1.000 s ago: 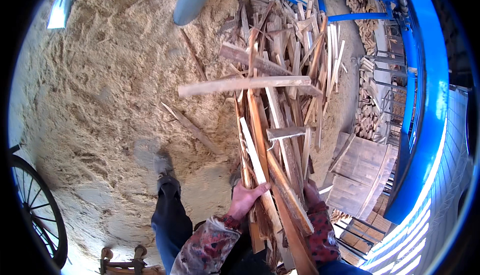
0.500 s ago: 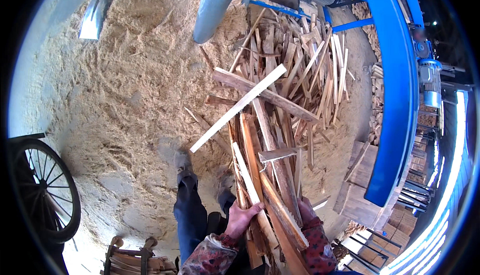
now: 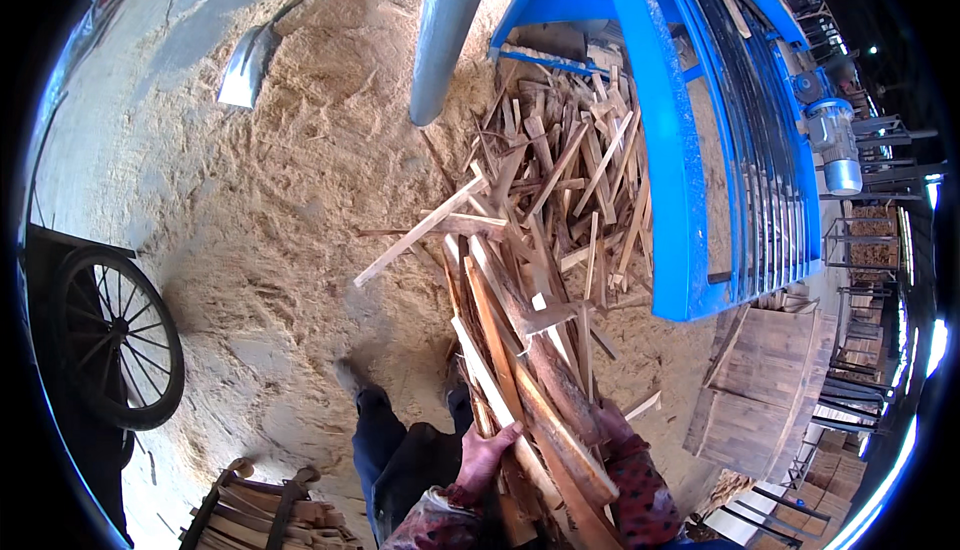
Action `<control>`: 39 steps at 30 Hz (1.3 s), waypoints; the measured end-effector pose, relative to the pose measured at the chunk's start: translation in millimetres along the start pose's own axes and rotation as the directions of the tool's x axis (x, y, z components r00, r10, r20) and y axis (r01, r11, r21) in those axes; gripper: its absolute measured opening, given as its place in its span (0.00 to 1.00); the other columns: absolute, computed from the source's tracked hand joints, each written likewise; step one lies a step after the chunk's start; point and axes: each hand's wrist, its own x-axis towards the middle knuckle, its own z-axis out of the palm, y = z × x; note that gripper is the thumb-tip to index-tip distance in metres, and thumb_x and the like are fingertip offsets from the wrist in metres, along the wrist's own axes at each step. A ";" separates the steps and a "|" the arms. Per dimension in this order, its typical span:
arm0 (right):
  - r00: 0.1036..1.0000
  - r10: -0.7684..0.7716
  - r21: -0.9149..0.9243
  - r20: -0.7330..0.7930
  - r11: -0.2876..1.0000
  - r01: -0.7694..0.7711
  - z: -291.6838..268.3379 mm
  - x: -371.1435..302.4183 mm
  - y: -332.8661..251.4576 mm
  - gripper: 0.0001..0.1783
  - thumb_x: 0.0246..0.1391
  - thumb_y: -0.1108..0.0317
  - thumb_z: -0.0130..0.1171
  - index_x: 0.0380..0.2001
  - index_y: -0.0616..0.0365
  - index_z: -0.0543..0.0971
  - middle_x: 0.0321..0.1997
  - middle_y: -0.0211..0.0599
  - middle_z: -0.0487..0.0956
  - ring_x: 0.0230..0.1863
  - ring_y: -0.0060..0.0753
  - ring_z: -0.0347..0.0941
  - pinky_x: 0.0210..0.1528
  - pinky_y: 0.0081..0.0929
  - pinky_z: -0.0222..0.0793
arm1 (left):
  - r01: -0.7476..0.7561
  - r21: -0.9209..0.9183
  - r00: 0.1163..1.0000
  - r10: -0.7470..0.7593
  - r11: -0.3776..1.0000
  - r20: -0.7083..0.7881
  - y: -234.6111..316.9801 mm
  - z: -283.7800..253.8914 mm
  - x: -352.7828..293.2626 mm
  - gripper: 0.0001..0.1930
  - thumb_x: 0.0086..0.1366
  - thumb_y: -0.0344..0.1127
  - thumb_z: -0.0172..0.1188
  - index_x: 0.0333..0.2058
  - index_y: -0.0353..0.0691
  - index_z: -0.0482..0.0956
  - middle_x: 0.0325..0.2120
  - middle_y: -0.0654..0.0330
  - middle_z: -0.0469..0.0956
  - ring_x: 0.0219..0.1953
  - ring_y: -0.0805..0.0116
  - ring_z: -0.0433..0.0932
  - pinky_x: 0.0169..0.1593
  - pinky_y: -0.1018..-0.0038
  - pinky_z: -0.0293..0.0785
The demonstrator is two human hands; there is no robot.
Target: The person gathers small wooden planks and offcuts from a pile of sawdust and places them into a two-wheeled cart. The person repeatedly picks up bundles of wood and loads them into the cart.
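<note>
Floor (image 3: pixel 180 70): grey, largely covered with loose sawdust (image 3: pixel 290 210). A heap of scrap wood (image 3: pixel 570 155) lies ahead of the person, against the foot of a blue machine frame (image 3: pixel 680 220). A grey pipe (image 3: pixel 447 50) comes in from the upper edge, left of the frame. A shovel (image 3: pixel 243 70) lies farther left, its blade on the sawdust. At the left side stands a spoked wheel (image 3: pixel 118 326); at the lower left, a rack (image 3: pixel 285 510) carries wooden slats. Flat wooden boards (image 3: pixel 765 385) lie to the right, below the frame.

Hands: both engaged on a bundle of wood strips (image 3: pixel 550 375), located in front of the body, its far end toward the heap. The left hand (image 3: pixel 486 460) grasps the left side, thumb laid over a pale strip, remaining fingers mostly concealed. The right hand (image 3: pixel 617 428) clasps the right side; the wood hides its fingertips, so their exact closure cannot be determined.
</note>
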 end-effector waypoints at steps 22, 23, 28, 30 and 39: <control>0.850 -0.470 -0.048 0.236 0.868 0.493 215.5 -113.0 -195.6 0.20 0.54 0.67 0.50 0.46 0.71 0.74 0.41 0.44 0.79 0.40 0.32 0.74 0.42 0.28 0.70 | -0.423 -0.271 0.899 0.438 0.865 -0.004 163.0 -162.7 -136.7 0.28 0.54 0.38 0.69 0.49 0.30 0.68 0.40 0.57 0.77 0.40 0.71 0.75 0.47 0.73 0.72; 0.848 -0.472 -0.101 0.242 0.857 0.506 220.3 -105.2 -201.2 0.20 0.54 0.67 0.49 0.46 0.71 0.74 0.41 0.44 0.79 0.40 0.32 0.74 0.43 0.28 0.70 | -0.433 -0.278 0.894 0.448 0.857 -0.013 174.7 -167.4 -143.9 0.27 0.54 0.36 0.69 0.50 0.32 0.68 0.40 0.59 0.76 0.40 0.71 0.75 0.47 0.72 0.72; 0.777 -0.504 0.018 0.376 0.843 0.538 258.1 -157.5 -261.4 0.20 0.54 0.69 0.52 0.49 0.69 0.73 0.45 0.40 0.78 0.42 0.30 0.74 0.45 0.27 0.70 | -0.494 -0.275 0.866 0.494 0.825 -0.074 206.6 -175.0 -175.4 0.31 0.53 0.39 0.69 0.51 0.29 0.66 0.42 0.54 0.76 0.42 0.69 0.75 0.49 0.72 0.72; 0.735 -0.560 0.069 0.383 0.810 0.582 264.6 -160.0 -278.0 0.19 0.55 0.70 0.52 0.49 0.68 0.73 0.45 0.39 0.78 0.42 0.29 0.74 0.44 0.26 0.71 | -0.520 -0.211 0.853 0.519 0.828 -0.064 209.7 -175.2 -162.4 0.32 0.53 0.40 0.70 0.51 0.29 0.66 0.42 0.55 0.76 0.43 0.70 0.75 0.49 0.73 0.72; 0.648 -0.596 0.036 0.475 0.749 0.662 322.5 -217.4 -351.5 0.17 0.56 0.71 0.51 0.49 0.67 0.73 0.44 0.39 0.78 0.39 0.29 0.76 0.42 0.28 0.72 | -0.709 -0.299 0.697 0.700 0.639 -0.154 253.6 -189.1 -205.6 0.38 0.52 0.44 0.70 0.54 0.29 0.62 0.44 0.55 0.75 0.44 0.71 0.74 0.51 0.73 0.70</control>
